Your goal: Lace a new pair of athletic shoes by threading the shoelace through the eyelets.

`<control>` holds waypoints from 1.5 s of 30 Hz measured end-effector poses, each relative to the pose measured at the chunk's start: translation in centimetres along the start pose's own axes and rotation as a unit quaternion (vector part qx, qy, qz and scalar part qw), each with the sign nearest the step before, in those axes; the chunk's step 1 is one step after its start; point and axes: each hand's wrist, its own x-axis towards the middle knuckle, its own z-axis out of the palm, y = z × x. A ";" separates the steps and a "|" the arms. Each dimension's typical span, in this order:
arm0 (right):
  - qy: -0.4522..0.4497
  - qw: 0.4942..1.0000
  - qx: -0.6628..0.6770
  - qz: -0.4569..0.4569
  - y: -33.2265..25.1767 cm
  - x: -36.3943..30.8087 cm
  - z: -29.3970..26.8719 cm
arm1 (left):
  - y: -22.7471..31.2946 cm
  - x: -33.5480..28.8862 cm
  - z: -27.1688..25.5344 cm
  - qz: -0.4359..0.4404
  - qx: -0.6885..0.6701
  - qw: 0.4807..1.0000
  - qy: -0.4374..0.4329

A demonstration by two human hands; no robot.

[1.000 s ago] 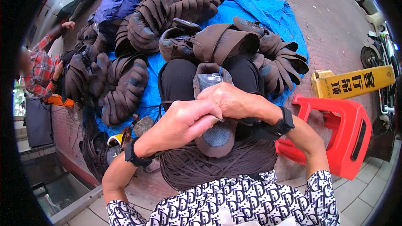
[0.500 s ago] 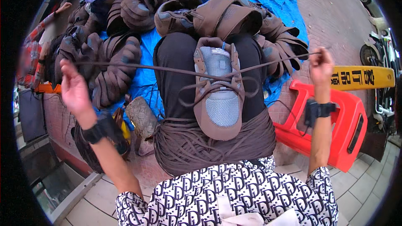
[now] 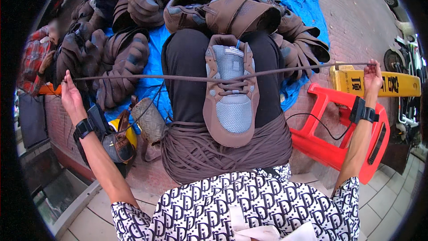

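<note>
Left hand [image 3: 72,97] and right hand [image 3: 372,79] pinch taut lace [image 3: 178,78] in fingertips; white-printed shoe [image 3: 234,115] between them, black-lettered yellow board [image 3: 403,83] beyond right fingers.

The shoe [image 3: 234,118] lies on my lap [image 3: 183,93], bundled laces [image 3: 194,149] nearer me; beyond my knees [image 3: 185,44], more shoes [image 3: 243,13] lie on the tarp [image 3: 296,0]. A stool [image 3: 368,168] is right, a bag [image 3: 149,122] left.

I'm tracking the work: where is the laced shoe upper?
In the head view, the shoe upper lies near the centre, between the knees, its toe by bundled laces, the lace stretched over it from left hand to right hand.
</note>
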 end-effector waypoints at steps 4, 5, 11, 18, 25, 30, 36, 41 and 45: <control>-0.079 0.978 0.191 -0.008 -2.8 -0.3 2.4 | -3.2 -0.6 6.8 0.129 0.384 0.912 0.070; -0.080 0.978 0.192 -0.008 -2.6 -0.5 3.8 | -3.7 -0.8 8.0 0.119 0.443 0.885 0.075; -0.346 0.921 -0.069 0.167 5.3 -11.3 24.0 | -16.5 -11.0 21.4 -0.088 0.548 0.828 -0.082; -0.584 0.703 -0.381 -0.138 10.2 -20.9 33.7 | -23.0 -16.7 24.7 -0.128 0.578 0.758 -0.274; -0.565 0.726 -0.367 -0.135 11.0 -22.1 33.4 | -23.6 -17.4 24.4 0.030 0.637 0.692 -0.338; -0.568 0.737 -0.347 -0.120 11.1 -21.9 33.2 | -23.9 -17.8 24.9 0.121 0.670 0.637 -0.361; -0.563 0.756 -0.322 -0.091 10.8 -22.1 32.8 | -24.7 -18.7 25.2 0.306 0.697 0.492 -0.422; -0.503 0.831 -0.235 0.038 10.3 -19.9 31.1 | -23.7 -18.3 26.3 0.285 0.744 0.381 -0.470; -0.330 0.910 -0.089 0.235 11.3 -18.1 29.7 | -23.5 -16.1 28.5 0.114 0.773 0.293 -0.551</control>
